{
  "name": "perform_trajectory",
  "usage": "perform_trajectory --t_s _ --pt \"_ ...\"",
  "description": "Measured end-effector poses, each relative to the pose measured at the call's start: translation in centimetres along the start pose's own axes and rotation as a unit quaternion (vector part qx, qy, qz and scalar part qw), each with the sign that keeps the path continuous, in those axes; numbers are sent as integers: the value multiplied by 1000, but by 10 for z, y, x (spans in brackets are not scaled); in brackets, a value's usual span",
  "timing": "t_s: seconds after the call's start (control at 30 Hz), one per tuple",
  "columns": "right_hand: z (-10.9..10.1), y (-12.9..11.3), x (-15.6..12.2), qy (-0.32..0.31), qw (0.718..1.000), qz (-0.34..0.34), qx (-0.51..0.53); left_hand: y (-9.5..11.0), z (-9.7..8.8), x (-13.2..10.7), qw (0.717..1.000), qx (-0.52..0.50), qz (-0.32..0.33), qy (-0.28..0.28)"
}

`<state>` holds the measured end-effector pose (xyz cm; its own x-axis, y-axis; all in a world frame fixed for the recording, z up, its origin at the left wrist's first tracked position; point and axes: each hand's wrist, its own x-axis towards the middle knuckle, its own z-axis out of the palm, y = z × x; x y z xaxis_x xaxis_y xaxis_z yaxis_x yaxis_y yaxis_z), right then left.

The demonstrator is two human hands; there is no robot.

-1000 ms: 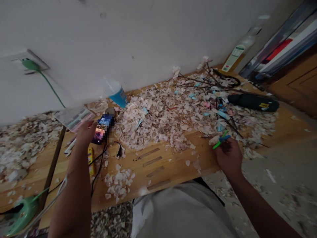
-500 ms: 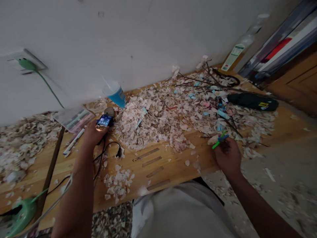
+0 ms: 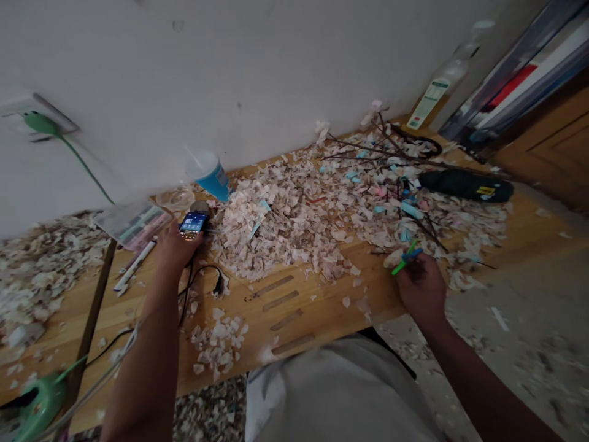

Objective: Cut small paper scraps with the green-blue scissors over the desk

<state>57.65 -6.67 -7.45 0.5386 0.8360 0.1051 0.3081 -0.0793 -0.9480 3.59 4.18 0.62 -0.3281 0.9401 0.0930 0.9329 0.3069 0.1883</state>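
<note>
On the left, my left hand [image 3: 173, 247] is closed around the lower side of a phone [image 3: 194, 224] with its screen lit. A round grey thing lies just behind the phone. At the table's front right, my right hand [image 3: 423, 283] is closed on a slim green and blue plastic tool [image 3: 404, 261], whose exact kind I cannot make out. Beside that tool lies a pale petal-like scrap. Between my hands spreads a large heap of pale, petal-like flakes [image 3: 280, 221] with a few blue strips in it.
A blue cup [image 3: 215, 182] with a straw leans behind the heap. Thin branches [image 3: 405, 156], a dark pouch [image 3: 464, 186] and a bottle [image 3: 430, 101] are at the right. A white pen [image 3: 135, 265], clear pouch [image 3: 133, 224] and black cable [image 3: 216, 283] lie left; a green power strip [image 3: 48, 396] is nearer.
The view has shifted slightly, so the scene sits a little further left. My left forearm has moved slightly right; both hands keep their grip.
</note>
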Motion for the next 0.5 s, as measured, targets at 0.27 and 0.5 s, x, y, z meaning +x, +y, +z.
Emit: perform_trajectory --t_s 0.27,0.5 --pt "-1 0 -1 12 1000 -9 -21 3 10 0 998 46 -24 43" --pt "1 3 -1 9 1000 -12 8 3 10 -3 998 40 -30 43"
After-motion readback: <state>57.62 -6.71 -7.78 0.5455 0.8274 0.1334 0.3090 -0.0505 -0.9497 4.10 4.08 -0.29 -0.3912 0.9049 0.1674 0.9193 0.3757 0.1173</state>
